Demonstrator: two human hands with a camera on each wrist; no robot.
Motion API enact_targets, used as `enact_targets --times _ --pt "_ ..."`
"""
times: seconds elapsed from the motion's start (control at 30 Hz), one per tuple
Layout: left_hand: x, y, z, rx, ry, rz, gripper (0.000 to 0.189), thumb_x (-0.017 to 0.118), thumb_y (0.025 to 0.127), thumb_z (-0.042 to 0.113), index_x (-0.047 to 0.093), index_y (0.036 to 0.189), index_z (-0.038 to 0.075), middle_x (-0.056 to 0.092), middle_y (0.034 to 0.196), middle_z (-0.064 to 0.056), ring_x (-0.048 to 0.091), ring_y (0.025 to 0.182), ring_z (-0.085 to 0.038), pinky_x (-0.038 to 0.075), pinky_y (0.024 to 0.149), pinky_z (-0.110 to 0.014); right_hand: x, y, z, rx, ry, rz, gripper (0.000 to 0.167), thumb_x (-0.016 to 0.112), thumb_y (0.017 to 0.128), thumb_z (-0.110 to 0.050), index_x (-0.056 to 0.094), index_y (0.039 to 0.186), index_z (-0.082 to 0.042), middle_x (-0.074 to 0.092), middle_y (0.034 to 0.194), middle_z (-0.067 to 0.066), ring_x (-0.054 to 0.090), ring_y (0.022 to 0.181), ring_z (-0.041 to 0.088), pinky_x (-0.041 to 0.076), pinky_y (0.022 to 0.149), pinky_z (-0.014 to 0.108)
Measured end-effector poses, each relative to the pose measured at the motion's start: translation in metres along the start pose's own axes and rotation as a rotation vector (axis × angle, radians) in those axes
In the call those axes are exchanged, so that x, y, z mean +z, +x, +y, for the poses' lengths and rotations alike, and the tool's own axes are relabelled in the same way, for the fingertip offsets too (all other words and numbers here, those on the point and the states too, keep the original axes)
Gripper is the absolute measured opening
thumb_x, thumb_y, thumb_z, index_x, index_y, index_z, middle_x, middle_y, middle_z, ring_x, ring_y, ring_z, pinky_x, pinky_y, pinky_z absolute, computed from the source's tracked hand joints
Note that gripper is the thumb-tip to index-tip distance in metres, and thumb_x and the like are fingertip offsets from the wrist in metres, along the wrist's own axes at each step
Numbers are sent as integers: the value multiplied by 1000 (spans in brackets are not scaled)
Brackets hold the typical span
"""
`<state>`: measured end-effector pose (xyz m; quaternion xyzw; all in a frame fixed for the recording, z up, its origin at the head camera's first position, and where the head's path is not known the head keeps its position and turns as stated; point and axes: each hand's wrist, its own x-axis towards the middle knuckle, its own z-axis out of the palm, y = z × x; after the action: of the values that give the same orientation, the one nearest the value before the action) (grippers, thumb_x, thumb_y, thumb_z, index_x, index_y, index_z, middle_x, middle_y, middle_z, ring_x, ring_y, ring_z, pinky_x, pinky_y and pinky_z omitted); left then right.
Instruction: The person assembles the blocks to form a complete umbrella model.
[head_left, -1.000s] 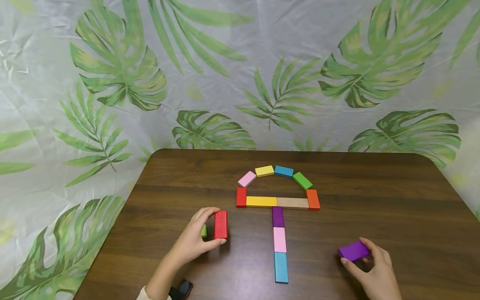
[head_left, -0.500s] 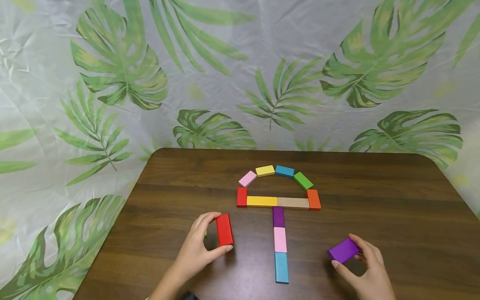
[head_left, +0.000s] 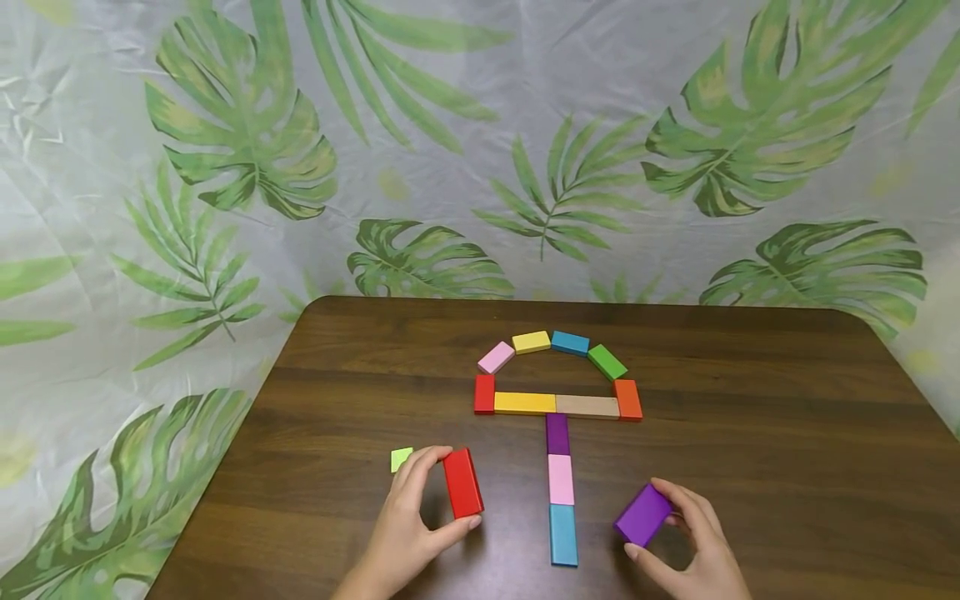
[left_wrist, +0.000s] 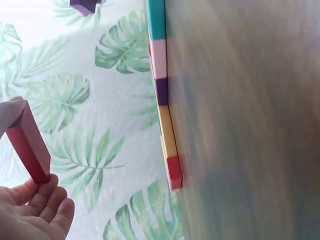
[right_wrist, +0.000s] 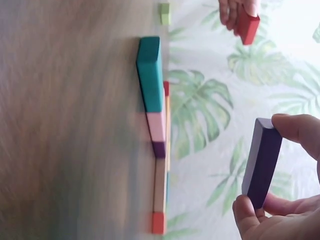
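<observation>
My left hand (head_left: 411,521) pinches a red block (head_left: 463,483) by its two ends, thumb on the near end; the left wrist view shows this red block (left_wrist: 31,145) held off the table. Opposite it, my right hand (head_left: 697,537) grips a purple block (head_left: 643,515) between thumb and fingers, and the right wrist view shows the purple block (right_wrist: 262,162) raised too. Between the hands runs a column of blocks: dark purple (head_left: 557,434), pink (head_left: 560,479) and blue (head_left: 563,535) at the near end. A light green block (head_left: 401,459) lies behind my left hand.
Above the column, a yellow block (head_left: 525,402) and a tan block (head_left: 587,407) form a bar between a red block (head_left: 484,394) and an orange block (head_left: 627,400). Pink, yellow, blue (head_left: 570,342) and green blocks arch behind. A leaf-printed cloth (head_left: 427,167) hangs beyond the wooden table (head_left: 787,400).
Both hands have moved inward toward the column, the left rightward and nearer with the red block, the right leftward with the purple block. The light green block has come into fuller view.
</observation>
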<state>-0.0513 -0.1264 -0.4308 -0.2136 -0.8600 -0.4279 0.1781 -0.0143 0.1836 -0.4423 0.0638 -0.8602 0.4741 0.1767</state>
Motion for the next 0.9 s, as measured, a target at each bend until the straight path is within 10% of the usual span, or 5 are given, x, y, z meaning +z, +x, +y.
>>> enact_targets --times 0.4,0.63,0.9 --pt "15 -15 4 55 -36 1 67 78 69 29 45 123 6 48 116 -1 44 106 -16 39 87 -30 16 -12 -6 25 -63 -115 75 88 47 -12 55 114 -4 46 107 1 42 90 -3 43 71 16" --pt "24 -21 4 -39 -37 -59 67 79 65 36 47 118 11 47 113 9 44 105 -10 43 82 -35 28 -20 9 -216 57 -158 80 90 42 -11 54 112 -1 45 107 -3 44 92 0 45 68 18" --pt "34 -30 1 -103 -35 -169 66 77 65 44 46 115 14 47 107 12 45 98 -14 44 79 -33 42 -21 30 -464 310 -287 68 80 64 -16 49 123 -4 42 113 -1 39 100 3 42 69 15"
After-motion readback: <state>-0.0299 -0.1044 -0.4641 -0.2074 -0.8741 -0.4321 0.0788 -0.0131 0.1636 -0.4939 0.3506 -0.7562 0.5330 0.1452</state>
